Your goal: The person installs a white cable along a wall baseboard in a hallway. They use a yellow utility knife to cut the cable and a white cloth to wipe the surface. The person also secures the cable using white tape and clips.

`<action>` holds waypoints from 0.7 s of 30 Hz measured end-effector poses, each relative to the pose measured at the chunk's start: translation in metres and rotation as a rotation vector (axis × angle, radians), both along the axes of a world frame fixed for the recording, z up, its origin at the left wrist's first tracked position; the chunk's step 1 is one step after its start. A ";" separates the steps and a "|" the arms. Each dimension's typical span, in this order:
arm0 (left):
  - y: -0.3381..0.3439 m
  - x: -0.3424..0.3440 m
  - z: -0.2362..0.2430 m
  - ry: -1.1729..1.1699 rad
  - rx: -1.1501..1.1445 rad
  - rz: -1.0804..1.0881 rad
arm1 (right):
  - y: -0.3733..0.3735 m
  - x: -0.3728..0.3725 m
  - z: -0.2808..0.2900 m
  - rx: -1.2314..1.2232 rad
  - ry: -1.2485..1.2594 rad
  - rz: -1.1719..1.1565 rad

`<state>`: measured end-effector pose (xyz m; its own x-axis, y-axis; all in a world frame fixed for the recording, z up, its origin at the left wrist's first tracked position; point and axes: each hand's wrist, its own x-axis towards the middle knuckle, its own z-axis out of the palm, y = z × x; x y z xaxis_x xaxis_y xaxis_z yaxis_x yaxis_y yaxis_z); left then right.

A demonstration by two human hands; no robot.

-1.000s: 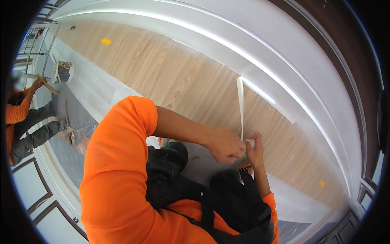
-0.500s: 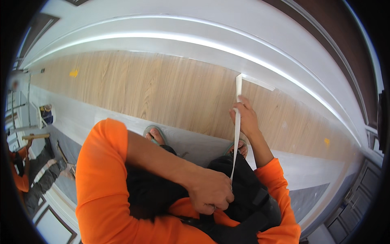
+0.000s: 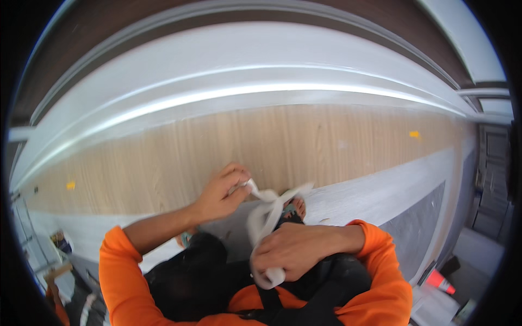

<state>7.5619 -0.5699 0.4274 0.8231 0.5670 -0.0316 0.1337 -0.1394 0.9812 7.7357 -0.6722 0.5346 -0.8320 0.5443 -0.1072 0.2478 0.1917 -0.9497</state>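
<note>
A length of white masking tape hangs loose, looped and twisted between my two hands, partly smeared by motion. My left hand is closed in a pinch on one end, in front of the wood-grain board. Lower down, over my lap, my right hand is closed around another part of the tape. A curl of it sticks out below the right fingers. One free tail of the strip points right, above my right foot.
White moulding runs along the board's far side. Yellow marks sit on the board. An orange cone stands at lower right. At lower left are a container and part of another person in orange.
The tape has come off the board and now dangles, crumpled. My left hand has risen from my lap toward the board; my right hand has dropped toward my lap. The view has shifted right.
</note>
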 end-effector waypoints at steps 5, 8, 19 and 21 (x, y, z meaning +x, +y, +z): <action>-0.026 0.018 0.008 -0.071 -1.212 0.224 | 0.032 0.017 -0.034 0.257 -0.026 -0.793; -0.017 0.056 0.031 -0.183 -1.244 0.270 | 0.039 0.005 -0.039 0.253 -0.158 -0.951; 0.036 0.052 -0.009 0.033 -0.720 0.187 | 0.042 0.041 -0.088 -0.247 0.633 -0.984; 0.033 0.048 -0.002 0.004 -0.386 0.079 | 0.052 0.058 -0.098 -0.959 0.946 -1.322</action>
